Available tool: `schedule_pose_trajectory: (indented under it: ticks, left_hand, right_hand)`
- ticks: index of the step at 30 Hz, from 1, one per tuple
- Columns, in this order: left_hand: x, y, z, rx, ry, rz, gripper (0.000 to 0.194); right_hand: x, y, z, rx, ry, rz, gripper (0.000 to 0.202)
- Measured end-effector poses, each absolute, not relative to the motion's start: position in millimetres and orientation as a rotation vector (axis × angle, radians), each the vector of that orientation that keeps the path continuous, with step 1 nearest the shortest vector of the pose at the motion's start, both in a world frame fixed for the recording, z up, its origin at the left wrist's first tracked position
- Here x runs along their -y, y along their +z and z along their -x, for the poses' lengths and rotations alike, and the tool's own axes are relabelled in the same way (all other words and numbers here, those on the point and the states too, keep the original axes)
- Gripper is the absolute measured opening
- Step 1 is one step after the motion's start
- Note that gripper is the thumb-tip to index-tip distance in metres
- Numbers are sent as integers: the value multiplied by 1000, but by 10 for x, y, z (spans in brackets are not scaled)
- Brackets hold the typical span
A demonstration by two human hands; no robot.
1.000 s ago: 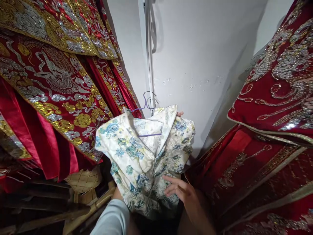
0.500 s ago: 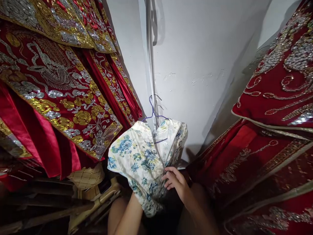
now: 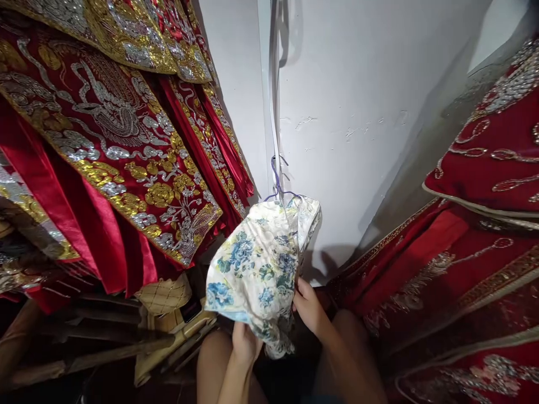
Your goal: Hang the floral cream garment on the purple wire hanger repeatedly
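A white floral blouse (image 3: 256,269) with blue and yellow flowers hangs from a purple hanger (image 3: 277,182) in front of me. My left hand (image 3: 245,341) is at the lower left of the blouse, closed on the cloth near the sleeve edge, with most of its fingers hidden by the fabric. On the other side, my right hand (image 3: 308,306) grips the blouse's right edge, thumb in front and the fingertips behind the cloth. The blouse is turned somewhat sideways, and its lower part is bunched.
To the left hangs a red costume (image 3: 126,134) with gold and silver sequins. More red beaded cloth (image 3: 471,241) hangs on the right. Behind the hanger are a white wall (image 3: 357,73) and a strap (image 3: 272,84). A bamboo chair (image 3: 177,342) stands lower left.
The blouse has turned, its left side swinging toward me. My left hand has come out from beneath the cloth to its edge. My right hand has closed on the right edge.
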State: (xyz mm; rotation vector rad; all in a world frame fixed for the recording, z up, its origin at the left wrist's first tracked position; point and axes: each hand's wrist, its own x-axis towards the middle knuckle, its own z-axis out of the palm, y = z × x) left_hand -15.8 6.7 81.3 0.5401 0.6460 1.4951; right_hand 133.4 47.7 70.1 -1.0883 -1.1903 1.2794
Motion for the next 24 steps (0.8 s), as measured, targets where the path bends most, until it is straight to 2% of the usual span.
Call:
schedule_pose_trajectory:
  ticks: [2, 5, 8, 13, 17, 20, 24]
  left_hand:
    - [-22, 786, 150, -834, 1504, -631, 75]
    - [34, 777, 137, -1167, 1477, -841, 79]
    - [38, 798, 129, -1272, 1473, -936, 73]
    - [-114, 805, 285, -1260, 1556, -694, 60]
    - [-304, 771, 514, -1489, 1965, -657, 47]
    - [-338, 690, 505, -1646, 2190, -958, 40]
    - [-287, 597, 172, -1460, 1608, -1625, 25]
  right_hand:
    - [-494, 655, -1328, 1118, 1311, 1089, 32]
    - [-525, 600, -1321, 1039, 1353, 1095, 36]
    - [-542, 624, -1302, 1033, 1327, 1082, 35]
    - [-507, 732, -1347, 1070, 1292, 1073, 23]
    - [-420, 750, -1476, 1094, 1296, 1101, 27]
    - [-372, 760, -1522, 1132, 1318, 1110, 30]
    - [-388, 852, -1459, 1218, 1371, 1105, 29]
